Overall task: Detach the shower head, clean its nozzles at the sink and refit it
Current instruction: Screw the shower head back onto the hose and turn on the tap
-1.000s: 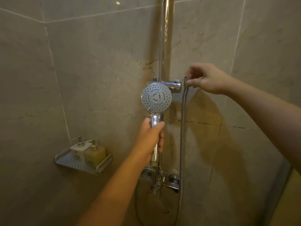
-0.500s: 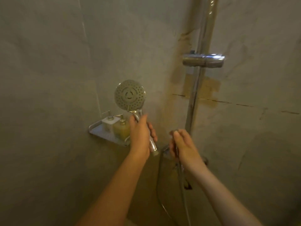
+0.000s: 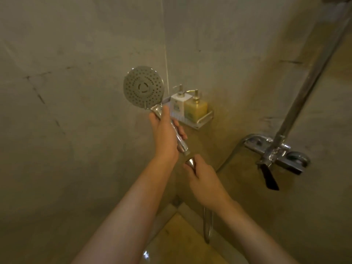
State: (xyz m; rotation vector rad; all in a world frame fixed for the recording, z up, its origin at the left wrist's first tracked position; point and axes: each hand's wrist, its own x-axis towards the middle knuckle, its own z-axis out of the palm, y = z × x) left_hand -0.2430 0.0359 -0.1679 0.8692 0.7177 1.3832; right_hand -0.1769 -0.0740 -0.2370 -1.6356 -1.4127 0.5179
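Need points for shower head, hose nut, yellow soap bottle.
shower head (image 3: 143,86): head view, middle of the nozzle face.
hose nut (image 3: 191,162): head view, chrome cone pinched by the right hand.
yellow soap bottle (image 3: 195,109): head view, front of the body.

Counted one shower head (image 3: 143,86), one hose (image 3: 207,225), two pump bottles (image 3: 195,106) on one shelf (image 3: 203,121), one tap (image 3: 276,155), two hands (image 3: 165,134).

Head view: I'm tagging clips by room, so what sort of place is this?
A tiled shower stall, most likely in a bathroom: a mixer tap on the wall, a handheld shower head, and soap dispensers on a corner shelf.
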